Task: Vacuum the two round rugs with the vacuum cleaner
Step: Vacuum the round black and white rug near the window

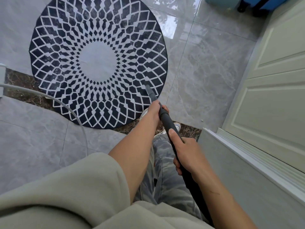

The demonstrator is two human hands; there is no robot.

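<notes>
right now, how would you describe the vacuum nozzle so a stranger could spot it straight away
Find the big round navy-and-white rug on the grey tiled floor. On its lower right part, a dark wand runs up from the left hand. The nozzle is its slim grey tip, plain against the diamond pattern.

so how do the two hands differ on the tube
The left hand grips the tube farther down, near the rug; the right hand grips it higher, nearer the body. The right hand's thumb lies along the tube; the left hand wraps it from the side. Both curl round it.
</notes>
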